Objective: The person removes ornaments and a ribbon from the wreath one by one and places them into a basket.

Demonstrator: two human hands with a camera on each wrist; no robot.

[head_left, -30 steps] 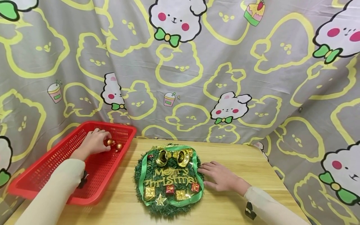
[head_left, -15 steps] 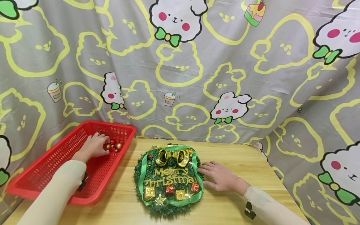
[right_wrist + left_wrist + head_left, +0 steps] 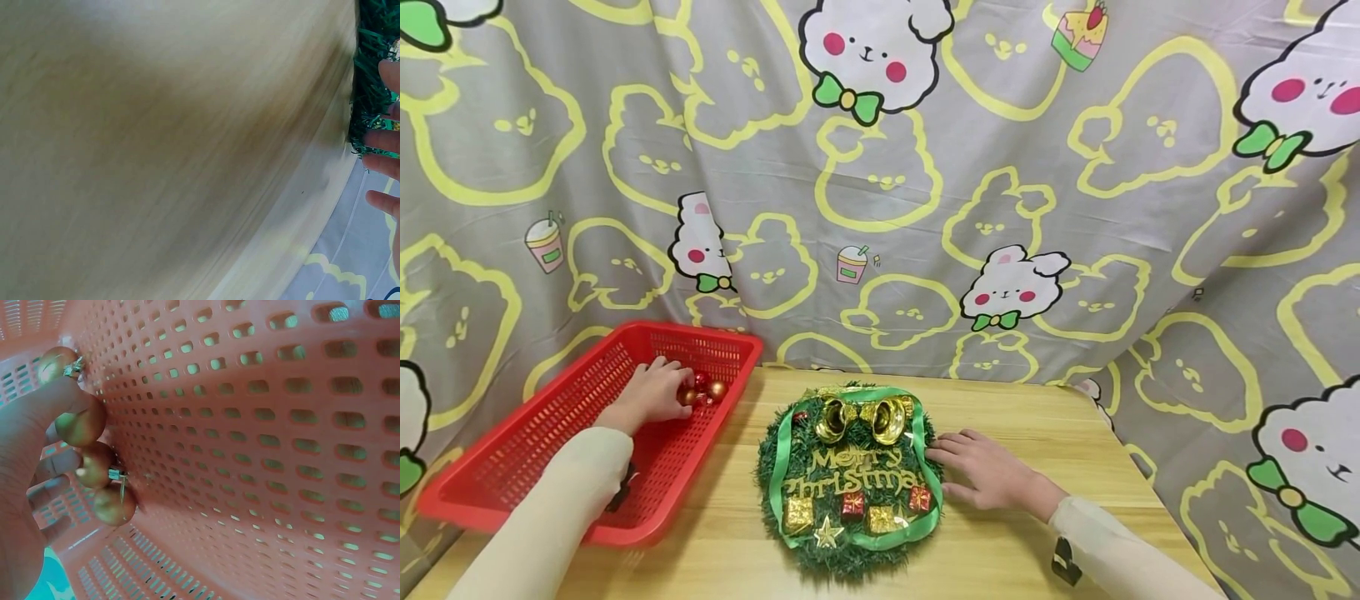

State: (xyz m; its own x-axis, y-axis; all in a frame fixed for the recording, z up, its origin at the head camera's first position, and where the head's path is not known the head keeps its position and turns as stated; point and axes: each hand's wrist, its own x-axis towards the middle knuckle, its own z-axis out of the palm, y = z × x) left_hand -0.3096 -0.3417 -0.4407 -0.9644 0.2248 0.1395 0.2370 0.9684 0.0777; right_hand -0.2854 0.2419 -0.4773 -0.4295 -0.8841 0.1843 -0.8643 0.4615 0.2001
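Note:
Inside the red basket (image 3: 658,517), my left hand (image 3: 655,392) is curled at a small group of Christmas balls. Its thumb and fingers pinch a gold Christmas ball (image 3: 81,425). Several more balls touch or sit close by along the basket's wall, such as a lower ball (image 3: 115,505) with a silver cap. From the head view a red ball (image 3: 701,381) and another gold ball (image 3: 718,390) show beyond the fingertips. My right hand (image 3: 988,469) lies with relaxed fingers at the right edge of a green tinsel wreath (image 3: 850,562), fingertips touching its fringe.
The wreath carries gold bells (image 3: 889,421), "Merry Christmas" lettering (image 3: 857,475), a gold star (image 3: 828,532), small gift boxes (image 3: 853,504) and a green ribbon (image 3: 781,450). It lies flat on a wooden table (image 3: 1030,550). A patterned curtain (image 3: 895,333) hangs behind the table.
My left hand has shifted slightly within the basket and pulled a gold ball nearer, and red balls have come into sight beside it. The right hand and wreath stay put.

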